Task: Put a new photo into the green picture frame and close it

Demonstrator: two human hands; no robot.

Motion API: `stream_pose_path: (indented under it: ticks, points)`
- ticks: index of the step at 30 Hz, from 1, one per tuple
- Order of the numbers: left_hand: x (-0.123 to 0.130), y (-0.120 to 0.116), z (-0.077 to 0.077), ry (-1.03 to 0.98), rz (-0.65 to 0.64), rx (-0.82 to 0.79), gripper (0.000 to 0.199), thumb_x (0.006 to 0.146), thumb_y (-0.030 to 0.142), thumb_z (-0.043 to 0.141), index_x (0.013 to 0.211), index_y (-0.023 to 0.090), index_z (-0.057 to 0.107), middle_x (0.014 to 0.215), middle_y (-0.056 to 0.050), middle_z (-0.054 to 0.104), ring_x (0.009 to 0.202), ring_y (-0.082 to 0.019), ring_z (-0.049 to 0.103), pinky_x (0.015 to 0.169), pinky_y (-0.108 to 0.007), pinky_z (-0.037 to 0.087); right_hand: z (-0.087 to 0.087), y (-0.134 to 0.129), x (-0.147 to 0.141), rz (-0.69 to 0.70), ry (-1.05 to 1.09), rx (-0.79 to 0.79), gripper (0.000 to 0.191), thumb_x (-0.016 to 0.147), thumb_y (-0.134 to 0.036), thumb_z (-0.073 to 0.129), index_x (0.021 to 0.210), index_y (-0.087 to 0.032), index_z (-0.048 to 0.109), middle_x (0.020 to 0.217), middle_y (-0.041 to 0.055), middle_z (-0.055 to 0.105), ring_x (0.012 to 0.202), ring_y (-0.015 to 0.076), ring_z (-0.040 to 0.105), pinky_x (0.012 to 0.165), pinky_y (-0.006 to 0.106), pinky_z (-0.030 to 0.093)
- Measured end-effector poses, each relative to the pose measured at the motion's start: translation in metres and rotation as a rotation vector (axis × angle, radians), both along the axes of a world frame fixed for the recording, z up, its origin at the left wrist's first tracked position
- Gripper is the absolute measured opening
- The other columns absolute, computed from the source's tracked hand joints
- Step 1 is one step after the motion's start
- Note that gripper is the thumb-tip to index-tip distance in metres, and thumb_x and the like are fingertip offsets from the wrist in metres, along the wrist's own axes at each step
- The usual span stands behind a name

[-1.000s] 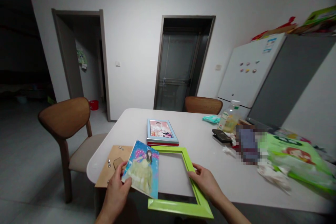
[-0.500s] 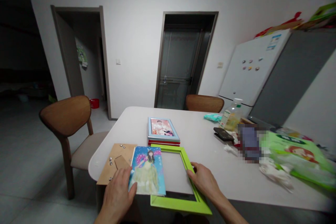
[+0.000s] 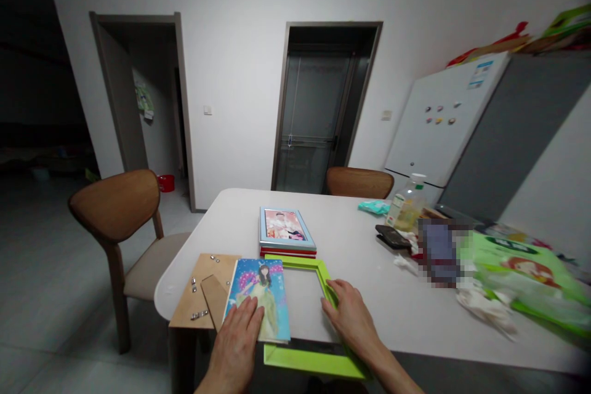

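Note:
My left hand [image 3: 237, 332] lies with its fingers stretched out over the lower part of a picture card [image 3: 265, 286] of a figure in a pale gown on blue. The card overlaps the left side of a lime-green picture frame [image 3: 314, 362], whose front edge juts past the table edge. Gripped by my right hand [image 3: 351, 320] is the frame's right side; the fingers partly hide it. Left of the card, and partly under it, rests a brown backing board [image 3: 194, 301] with metal clips and a stand leg [image 3: 213, 295].
Behind the green frame is a stack of picture frames [image 3: 286, 228], light blue on top. To the right on the table [image 3: 351, 221] stand or lie a bottle [image 3: 406, 206], a black object [image 3: 392, 237], crumpled tissues [image 3: 484, 308] and a green package [image 3: 530, 277]. A chair [image 3: 115, 206] stands left.
My left hand has moved right, from the card's left edge onto its face, uncovering more of the backing board. My right hand has shifted slightly left along the frame.

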State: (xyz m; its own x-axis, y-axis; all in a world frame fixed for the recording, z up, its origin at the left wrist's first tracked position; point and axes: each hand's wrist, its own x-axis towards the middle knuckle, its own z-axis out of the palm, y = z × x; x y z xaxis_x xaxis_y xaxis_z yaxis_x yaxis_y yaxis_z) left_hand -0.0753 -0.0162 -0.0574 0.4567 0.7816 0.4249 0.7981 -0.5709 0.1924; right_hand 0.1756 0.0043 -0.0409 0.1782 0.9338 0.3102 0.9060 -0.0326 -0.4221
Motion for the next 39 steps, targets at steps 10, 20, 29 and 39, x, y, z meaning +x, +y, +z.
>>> stream_pose_path:
  ticks: [10,20,29,39]
  points:
    - [0.011,-0.005,0.062,-1.017,0.098,-0.232,0.032,0.080,0.028,0.040,0.106,0.016,0.054,0.104,-0.007,0.061,0.099,-0.022,0.053,0.087,-0.036,0.040,0.031,-0.017,-0.068,0.349,1.068,-0.172,0.030,0.068,-0.032,0.052,0.090,-0.013,0.059,0.081,0.0071,0.063,0.062,0.0133,0.056,0.055,0.026,0.045]
    - [0.069,-0.019,0.036,-1.642,-0.220,-0.874,0.044,0.065,0.043,0.059,0.095,0.010,0.058,0.098,-0.014,0.062,0.095,-0.028,0.055,0.080,-0.038,0.043,0.024,-0.002,-0.043,0.145,1.628,0.046,0.021,0.066,-0.028,0.052,0.085,-0.020,0.050,0.088,0.0036,0.064,0.081,0.0173,0.059,0.063,0.027,0.049]
    - [0.042,-0.023,0.013,-1.029,-0.029,-0.496,0.056,0.068,0.020,0.051,0.121,0.013,0.036,0.127,-0.014,0.038,0.117,-0.023,0.035,0.098,-0.039,0.027,0.030,0.017,0.002,0.109,1.236,-0.290,0.029,0.062,-0.017,0.041,0.086,-0.013,0.056,0.065,0.0071,0.066,0.058,0.0180,0.062,0.051,0.027,0.047]
    - [0.045,-0.021,-0.012,-0.290,-0.303,-0.249,0.065,0.056,0.009,0.056,0.119,0.017,0.039,0.128,-0.014,0.037,0.117,-0.028,0.033,0.095,-0.050,0.027,0.013,0.042,-0.011,0.073,0.898,-0.171,0.036,0.063,-0.015,0.037,0.091,-0.011,0.059,0.067,0.0052,0.067,0.058,0.0159,0.061,0.051,0.022,0.044]
